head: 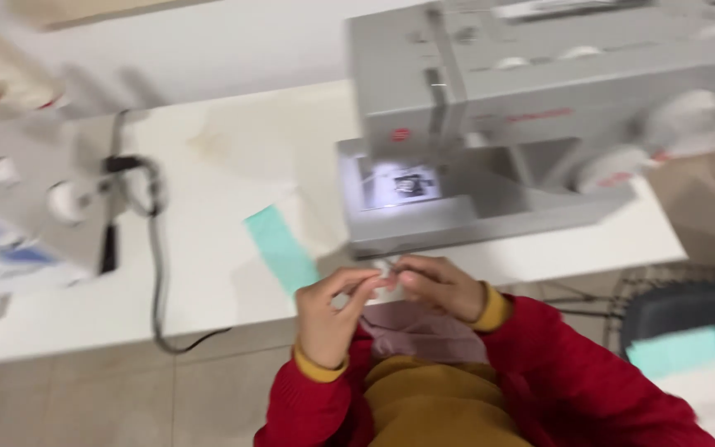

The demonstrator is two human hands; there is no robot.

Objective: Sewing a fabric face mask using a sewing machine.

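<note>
Left hand (326,319) and right hand (439,285) are raised together just off the bench's near edge, fingertips meeting. A small pale scrap (386,273), soft-looking and blurred, is pinched between the thumbs and forefingers of both hands; its material cannot be told. Red knit sleeves with mustard cuffs are seen at both wrists. A fold of dusty-pink cloth (424,331) lies bunched under the hands, against the body.

The bench (208,281) is white, smooth and flat, lightly stained toward its far edge. A mint-green strip (281,248), flat and rectangular, lies on it near the near edge, just left of the hands. A grey boxy sewing machine (490,124) stands toward the right end, its needle area lit. A grey cable (157,281) trails over the near edge at the left. A second mint-green piece (682,348) rests off the bench, lower right.
</note>
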